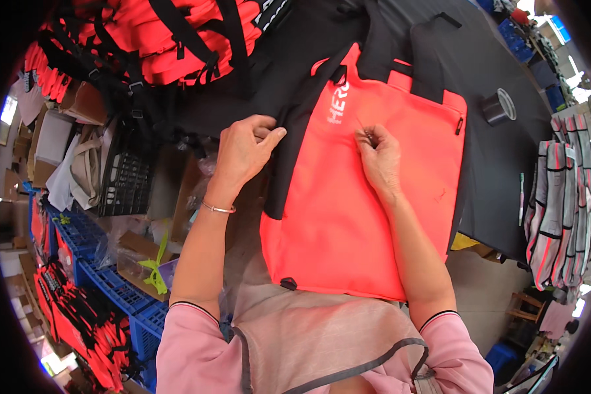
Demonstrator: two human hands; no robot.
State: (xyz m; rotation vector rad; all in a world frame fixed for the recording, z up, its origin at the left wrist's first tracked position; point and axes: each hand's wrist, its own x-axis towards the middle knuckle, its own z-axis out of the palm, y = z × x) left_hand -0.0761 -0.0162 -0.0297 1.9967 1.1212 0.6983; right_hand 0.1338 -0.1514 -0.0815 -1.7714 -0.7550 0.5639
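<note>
the right hand (pixel 382 159) is pinched narrow around a thin dark object (pixel 360 124), too small to identify, above the coral-red backpack (pixel 348 223), which lies beneath that pinch and runs back toward the greyish apron (pixel 308 331). the left hand (pixel 245 150) curls beside the black side panel (pixel 291 157); whether it grips anything, i cannot tell. if the pinched object is sharp, a slip might snag the backpack; its near end overhangs the black table (pixel 505 177), so a tug could slide it off.
</note>
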